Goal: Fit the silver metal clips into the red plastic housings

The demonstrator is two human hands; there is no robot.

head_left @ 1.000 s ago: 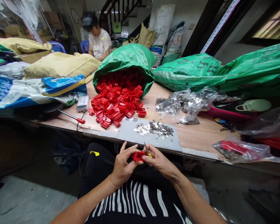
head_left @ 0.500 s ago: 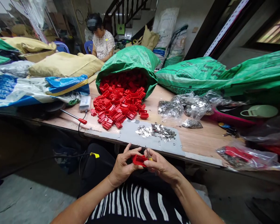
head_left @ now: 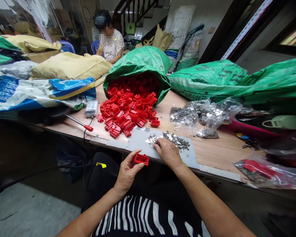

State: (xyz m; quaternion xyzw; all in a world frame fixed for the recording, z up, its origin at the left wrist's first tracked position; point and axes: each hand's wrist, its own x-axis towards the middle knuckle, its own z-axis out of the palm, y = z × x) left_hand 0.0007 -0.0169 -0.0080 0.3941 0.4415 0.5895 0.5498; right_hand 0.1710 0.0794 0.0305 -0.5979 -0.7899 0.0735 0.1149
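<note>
My left hand pinches a small red plastic piece just in front of the table edge. My right hand lies knuckles-up on the grey mat, its fingertips curled at the near edge of a heap of small shiny metal parts; whether it holds anything is hidden. A pile of the same red plastic pieces spills from an open green sack further back on the wooden table.
Clear bags of metal parts lie right of the red pile. A red-handled screwdriver and a small white device sit at left. Green, yellow and blue sacks crowd the table. Another person sits beyond.
My right hand has left the red piece and reached forward onto the mat to the metal parts. My left hand keeps the red piece, now alone and slightly raised toward the table.
</note>
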